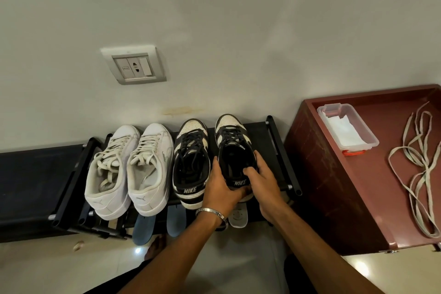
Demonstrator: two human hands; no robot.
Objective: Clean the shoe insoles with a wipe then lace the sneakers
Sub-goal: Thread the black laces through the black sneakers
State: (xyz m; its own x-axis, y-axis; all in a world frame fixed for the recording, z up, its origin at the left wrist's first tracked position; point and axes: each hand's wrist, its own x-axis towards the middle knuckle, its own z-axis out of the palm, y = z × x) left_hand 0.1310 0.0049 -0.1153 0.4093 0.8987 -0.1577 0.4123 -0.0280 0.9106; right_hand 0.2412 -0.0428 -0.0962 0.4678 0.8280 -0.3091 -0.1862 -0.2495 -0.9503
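The heel of the right black-and-white sneaker (235, 150) is gripped by 2 hands on the shoe rack (274, 131). The left hand (220, 186) is curled round its side; the right hand (261, 176) is hooked over its collar.

Wall socket plate (133, 66) above black shoe rack (276, 141) — maroon cabinet (334, 186) beside rack, at right.
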